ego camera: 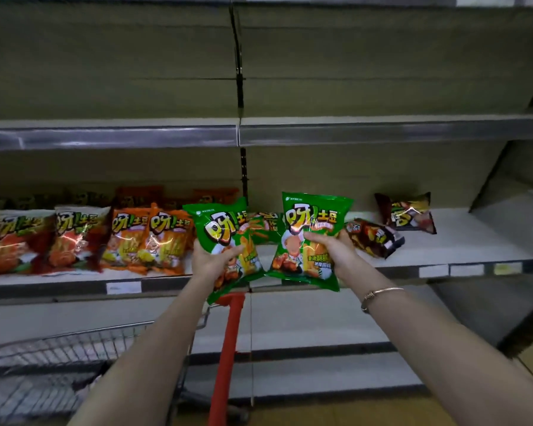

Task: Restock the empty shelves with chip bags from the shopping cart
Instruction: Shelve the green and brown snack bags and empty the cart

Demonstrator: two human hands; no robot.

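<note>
My left hand grips a green chip bag by its lower half, tilted left. My right hand grips a second green chip bag, held nearly upright. Both bags hover at the front edge of the middle shelf, near its centre. On that shelf, red bags and orange bags stand in rows at the left, another green bag lies behind my hands, and two dark brown bags lie at the right. The shopping cart stands at the lower left.
The cart's red handle runs down between my forearms. The upper shelf holds nothing that I can see. The right end of the middle shelf is bare white board. Price tag holders line the shelf's front edge.
</note>
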